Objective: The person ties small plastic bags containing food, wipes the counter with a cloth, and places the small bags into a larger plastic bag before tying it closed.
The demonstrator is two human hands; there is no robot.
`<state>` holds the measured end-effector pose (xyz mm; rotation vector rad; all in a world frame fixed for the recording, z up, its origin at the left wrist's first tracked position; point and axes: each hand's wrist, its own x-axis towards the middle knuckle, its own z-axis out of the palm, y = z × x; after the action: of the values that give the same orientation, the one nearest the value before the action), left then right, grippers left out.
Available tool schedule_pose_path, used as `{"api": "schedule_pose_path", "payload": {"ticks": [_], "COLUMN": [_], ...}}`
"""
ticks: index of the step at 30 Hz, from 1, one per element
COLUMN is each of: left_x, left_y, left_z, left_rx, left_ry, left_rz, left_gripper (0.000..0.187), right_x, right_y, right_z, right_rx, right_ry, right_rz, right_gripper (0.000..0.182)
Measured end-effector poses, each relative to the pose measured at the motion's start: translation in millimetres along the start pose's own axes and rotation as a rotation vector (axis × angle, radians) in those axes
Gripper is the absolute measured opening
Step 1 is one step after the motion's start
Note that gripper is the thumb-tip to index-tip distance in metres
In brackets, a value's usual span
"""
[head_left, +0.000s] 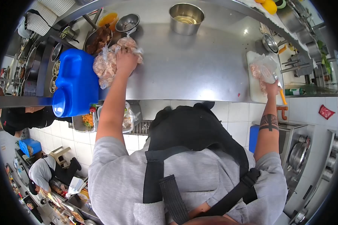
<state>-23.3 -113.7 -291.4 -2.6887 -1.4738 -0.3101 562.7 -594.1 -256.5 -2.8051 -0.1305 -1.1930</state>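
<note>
My left hand [126,62] reaches over to the left side of the steel table, its fingers closed on a clear plastic bag of raw pale pink meat [106,68]. More bagged meat bulges behind the fingers. Far to the right, my right hand [273,87] is closed on a clear plastic bag [266,67] with some pink meat in it. That bag lies on a white cutting board [256,95]. A knife with an orange handle [282,97] is beside the right hand, its blade partly hidden. The right fingertips are hard to make out.
A blue jerrycan [77,82] stands left of my left arm. Behind the meat are a bowl of dark brown food [98,39], a metal bowl [127,23] and an orange container [108,19]. A steel pot [186,18] stands at the back. Another person [45,170] bends at lower left.
</note>
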Motion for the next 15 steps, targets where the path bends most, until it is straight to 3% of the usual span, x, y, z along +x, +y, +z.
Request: {"api": "schedule_pose_path", "payload": {"ticks": [2, 6, 8, 9, 11, 13, 15], "left_x": [-4, -31, -47, -52, -62, -66, -67], "left_y": [14, 66, 102, 121, 152, 186, 218], "left_z": [-18, -68, -83, -86, -90, -74, -93], "left_rx": [-0.020, -0.176, -0.307, -0.326, -0.956, -1.505, -1.680], "left_ry": [0.068, 0.175, 0.304, 0.296, -0.128, -0.541, -0.792], "left_rz": [0.016, 0.077, 0.130, 0.157, 0.104, -0.038, -0.239], "left_gripper": [0.062, 0.060, 0.051, 0.051, 0.045, 0.041, 0.040], "right_x": [12, 12, 0, -6, -19, -53, -101], "right_y": [39, 36, 21, -2, -58, -94, -126], "right_z": [29, 3, -25, -71, -158, -182, -184], "right_rx": [0.478, 0.513, 0.768, 0.873, 1.124, 1.412, 1.555], "right_ry": [-0.793, -0.552, -0.465, -0.581, -0.781, -0.948, -1.117], "right_rz": [-0.022, -0.046, -0.137, -0.091, -0.044, -0.077, -0.144], "right_gripper": [0.030, 0.022, 0.017, 0.014, 0.011, 0.012, 0.013]}}
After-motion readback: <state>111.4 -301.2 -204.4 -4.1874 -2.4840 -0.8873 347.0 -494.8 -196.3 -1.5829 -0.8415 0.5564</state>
